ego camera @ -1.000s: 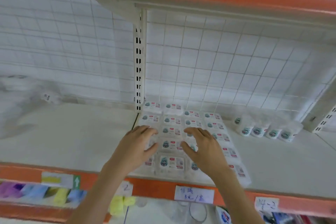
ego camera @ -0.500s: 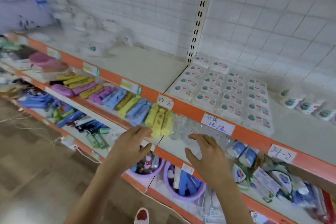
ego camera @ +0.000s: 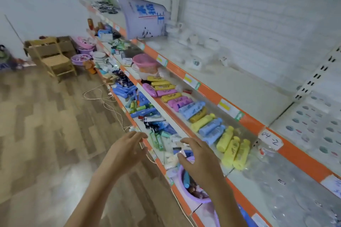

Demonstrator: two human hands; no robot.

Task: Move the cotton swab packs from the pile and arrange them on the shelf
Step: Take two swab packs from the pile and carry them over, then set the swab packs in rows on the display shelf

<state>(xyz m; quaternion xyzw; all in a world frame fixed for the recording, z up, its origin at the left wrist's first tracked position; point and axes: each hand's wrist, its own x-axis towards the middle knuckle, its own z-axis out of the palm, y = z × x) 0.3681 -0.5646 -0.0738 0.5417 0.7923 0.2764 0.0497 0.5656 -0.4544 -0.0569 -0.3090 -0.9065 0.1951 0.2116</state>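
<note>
- Left hand [ego camera: 127,150]: empty, fingers loosely spread and slightly curled, held in the air out in front of the shelving, over the wooden floor [ego camera: 46,125]
- Right hand [ego camera: 200,158]: empty, fingers relaxed and apart, palm down, hovering above a purple basin [ego camera: 198,200] on a lower shelf; it touches nothing
- Arranged cotton swab packs [ego camera: 317,125]: laid flat in rows on the upper shelf [ego camera: 239,86], well to the right of the right hand and above it, at the frame edge; blurred, so no count is possible
- Pile of loose packs [ego camera: 199,55]: a blurred white heap on the same shelf level, far ahead of both hands and beyond them along the shelf; individual packs cannot be told apart
- Between the hands and the pile: a lower shelf with yellow, blue and pink tubes [ego camera: 208,121] lying side by side, just ahead of the right hand
- Step in hand, as judged: the return leg of the cycle, with both hands free and the view turned towards the pile, so a fresh pickup is due
- Next move calls for: a reach forward and up, past the orange shelf edge [ego camera: 210,92], to the heap; a grasp on one or several packs without dragging the rest off the shelf
- Then: carry to the right and set the packs flat against the existing rows, labels aligned
</note>
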